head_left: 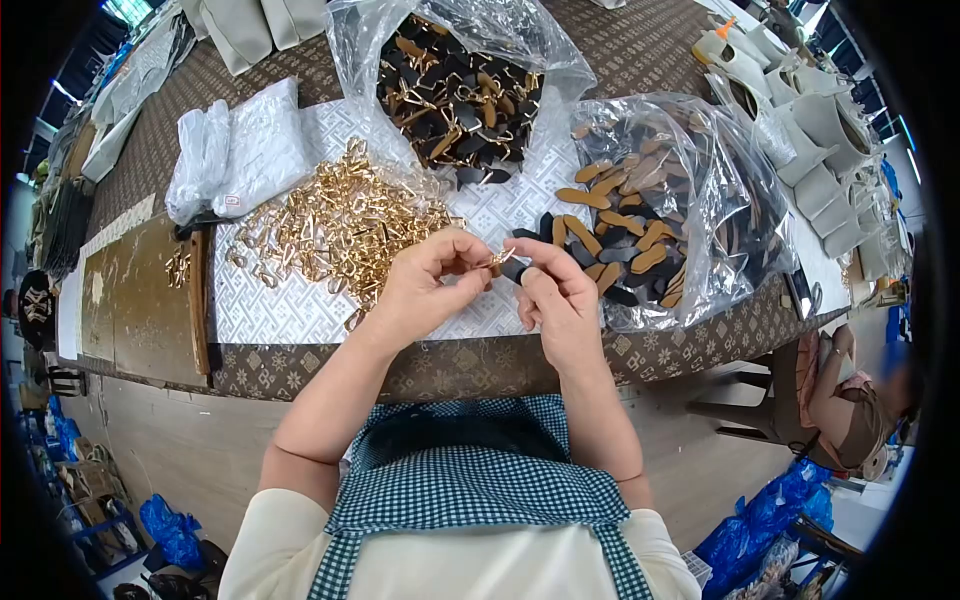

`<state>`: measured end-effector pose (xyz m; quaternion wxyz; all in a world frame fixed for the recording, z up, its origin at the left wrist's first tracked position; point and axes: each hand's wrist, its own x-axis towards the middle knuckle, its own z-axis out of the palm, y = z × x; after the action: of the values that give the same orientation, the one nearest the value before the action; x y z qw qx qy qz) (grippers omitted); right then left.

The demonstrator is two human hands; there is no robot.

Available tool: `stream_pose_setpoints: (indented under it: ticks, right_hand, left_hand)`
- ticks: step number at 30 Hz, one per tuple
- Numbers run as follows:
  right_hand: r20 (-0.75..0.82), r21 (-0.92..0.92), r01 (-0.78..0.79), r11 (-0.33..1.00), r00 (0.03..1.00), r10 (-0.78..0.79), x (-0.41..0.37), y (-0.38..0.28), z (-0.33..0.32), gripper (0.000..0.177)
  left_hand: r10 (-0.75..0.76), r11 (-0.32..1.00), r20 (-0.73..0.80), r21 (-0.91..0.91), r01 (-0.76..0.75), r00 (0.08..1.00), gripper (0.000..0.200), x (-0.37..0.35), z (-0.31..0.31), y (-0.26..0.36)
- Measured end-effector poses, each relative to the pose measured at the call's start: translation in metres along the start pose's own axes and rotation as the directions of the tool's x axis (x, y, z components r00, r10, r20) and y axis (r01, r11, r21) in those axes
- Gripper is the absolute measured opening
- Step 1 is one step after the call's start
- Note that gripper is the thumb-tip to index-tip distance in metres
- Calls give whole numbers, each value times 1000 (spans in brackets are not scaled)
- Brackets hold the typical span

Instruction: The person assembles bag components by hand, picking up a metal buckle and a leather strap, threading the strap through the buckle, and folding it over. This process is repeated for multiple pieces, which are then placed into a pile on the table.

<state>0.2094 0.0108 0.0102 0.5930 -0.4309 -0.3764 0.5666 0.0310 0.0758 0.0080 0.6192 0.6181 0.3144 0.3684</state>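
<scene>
While left hand (430,283) pinches small gold metal clasp (503,257), right hand (562,300) grips black tab (513,270) close by; from here, gold hardware heap (350,225) glints near left hand.

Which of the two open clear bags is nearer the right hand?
The clear bag on the right, its black and tan tabs spread near the right hand. The other bag sits farther away, its tabs mixed with gold-coloured hardware.

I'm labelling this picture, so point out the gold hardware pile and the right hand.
Gold hardware pile (350,228): head view, middle of the heap.
Right hand (568,306): head view, near the thumb's base.
</scene>
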Motion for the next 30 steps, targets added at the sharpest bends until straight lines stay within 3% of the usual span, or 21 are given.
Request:
stream_pose_setpoints:
  ticks: [3,9,13,17,21,24,30]
  right_hand:
    - [-12,18,9,1000,1000,-9,-2,3,-1,29]
    - [-22,9,6,1000,1000,-6,-5,-1,3,29]
    - [-5,-83,97,992,995,-97,-6,3,4,27]
    - [6,-302,147,942,988,-152,-11,6,11,27]
    - [76,-455,228,861,973,-217,-15,0,14,28]
    - [79,-621,316,717,936,-344,-13,13,14,30]
    - [113,-693,335,638,925,-364,-15,4,19,26]
  left_hand:
    - [57,998,-11,-12,-57,998,23,0,4,0]
    - [251,928,65,269,-259,966,23,1,1,0]
    - [283,953,31,102,-285,959,15,2,4,1]
    - [66,990,28,-127,-62,997,16,2,1,0]
    - [-70,993,66,-94,76,995,13,1,-4,0]
    - [-130,989,50,-62,133,990,11,-1,-2,2]
    - [-185,981,38,-50,187,982,11,-3,-6,-1]
